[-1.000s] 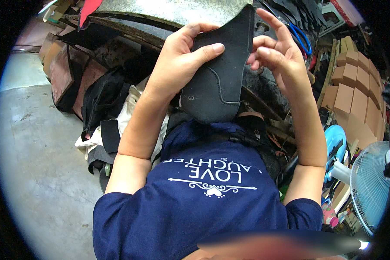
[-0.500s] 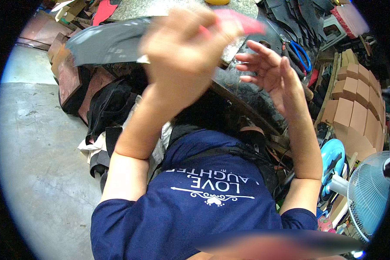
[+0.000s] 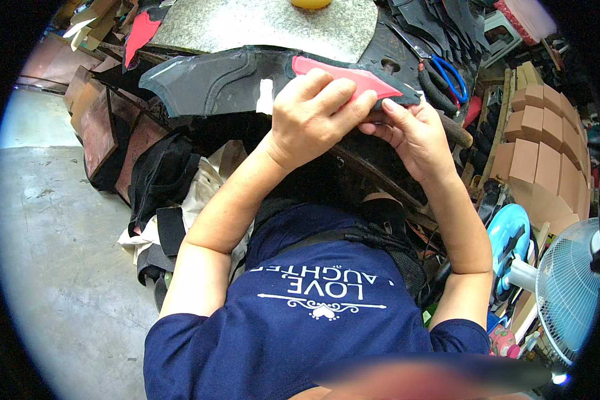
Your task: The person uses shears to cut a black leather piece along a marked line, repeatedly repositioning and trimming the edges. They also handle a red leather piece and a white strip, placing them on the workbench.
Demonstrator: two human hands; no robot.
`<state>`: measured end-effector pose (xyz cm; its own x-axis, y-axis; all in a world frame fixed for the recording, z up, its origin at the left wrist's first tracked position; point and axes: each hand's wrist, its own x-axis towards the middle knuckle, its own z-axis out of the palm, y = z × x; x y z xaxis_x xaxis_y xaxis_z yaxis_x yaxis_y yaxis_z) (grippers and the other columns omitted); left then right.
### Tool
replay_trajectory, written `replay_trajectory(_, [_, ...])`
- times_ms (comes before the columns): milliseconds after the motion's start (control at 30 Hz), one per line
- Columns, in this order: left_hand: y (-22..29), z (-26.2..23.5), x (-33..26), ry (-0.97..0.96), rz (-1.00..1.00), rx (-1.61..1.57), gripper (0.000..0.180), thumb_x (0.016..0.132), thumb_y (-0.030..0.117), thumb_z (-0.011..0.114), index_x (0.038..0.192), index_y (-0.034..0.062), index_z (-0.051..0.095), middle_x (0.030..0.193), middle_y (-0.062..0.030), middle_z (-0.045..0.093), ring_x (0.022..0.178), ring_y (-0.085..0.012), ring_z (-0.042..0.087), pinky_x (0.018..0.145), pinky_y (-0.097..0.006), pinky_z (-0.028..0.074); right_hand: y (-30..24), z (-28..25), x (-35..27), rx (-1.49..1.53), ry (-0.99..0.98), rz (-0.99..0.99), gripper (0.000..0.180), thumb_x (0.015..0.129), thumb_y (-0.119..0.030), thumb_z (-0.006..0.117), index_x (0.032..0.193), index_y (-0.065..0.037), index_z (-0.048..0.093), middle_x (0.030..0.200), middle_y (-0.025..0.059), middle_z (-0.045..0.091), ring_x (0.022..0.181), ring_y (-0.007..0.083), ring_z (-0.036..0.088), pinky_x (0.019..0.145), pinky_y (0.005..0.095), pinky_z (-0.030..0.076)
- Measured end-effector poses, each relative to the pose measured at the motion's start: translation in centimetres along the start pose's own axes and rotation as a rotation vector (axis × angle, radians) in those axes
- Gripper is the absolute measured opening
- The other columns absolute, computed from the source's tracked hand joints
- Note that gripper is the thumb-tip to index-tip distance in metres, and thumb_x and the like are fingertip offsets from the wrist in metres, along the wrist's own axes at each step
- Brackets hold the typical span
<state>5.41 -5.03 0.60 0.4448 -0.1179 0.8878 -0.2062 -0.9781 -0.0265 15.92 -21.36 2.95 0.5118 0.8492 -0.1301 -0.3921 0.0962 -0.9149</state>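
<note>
A long, curved, black cut piece of sheet material is held up across the front of the work table. Near its right end lies a pink patch with a pointed tip. My left hand is closed on the lower edge at the patch, its fingers curled over the pink. My right hand pinches the narrow right tip between thumb and fingers. A small white tab shows on the piece beside my left hand.
A pale speckled slab with a yellow round object lies behind the piece. Blue-handled scissors rest right of my hands, near black scraps. Brown boxes and a fan stand at right; another pink piece lies far left.
The black piece has come down and to the right with my left hand, which was blurred by motion. My right hand, open and apart before, has closed on the tip.
</note>
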Motion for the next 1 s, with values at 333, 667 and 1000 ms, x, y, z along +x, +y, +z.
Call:
replay_trajectory(333, [-0.3, -0.6, 0.3, -0.025, 0.034, 0.022, 0.03, 0.065, 0.017, 0.065, 0.095, 0.0144, 0.071, 0.081, 0.0024, 0.057, 0.067, -0.016, 0.056, 0.057, -0.027, 0.048, -0.7, -1.5, -0.1, -0.363, 0.134, -0.229, 0.017, 0.099, -0.02, 0.055, 0.102, -0.003, 0.056, 0.079, 0.0105, 0.068, 0.062, 0.0127, 0.065, 0.052, 0.0232, 0.052])
replay_trajectory(667, [-0.5, -1.1, -0.3, -0.015, 0.024, -0.045, 0.03, 0.064, 0.012, 0.069, 0.094, 0.014, 0.07, 0.081, 0.0015, 0.059, 0.068, -0.0168, 0.057, 0.058, -0.027, 0.049, -6.7, -4.2, -3.4, -0.682, -0.001, -0.423, 0.04, 0.103, -0.034, 0.047, 0.088, -0.001, 0.066, 0.07, 0.0047, 0.065, 0.064, 0.0096, 0.059, 0.06, 0.0231, 0.045])
replay_trajectory(1000, [0.6, -3.2, 0.9, -0.108, -0.772, -0.744, 0.039, 0.082, 0.0, 0.063, 0.12, 0.002, 0.06, 0.093, -0.0136, 0.068, 0.082, -0.0183, 0.066, 0.08, -0.031, 0.052, -6.8, -7.4, -1.9, -1.275, 0.182, -0.381, 0.026, 0.097, -0.019, 0.056, 0.115, -0.005, 0.067, 0.09, 0.0092, 0.069, 0.082, 0.0157, 0.065, 0.078, 0.0272, 0.049])
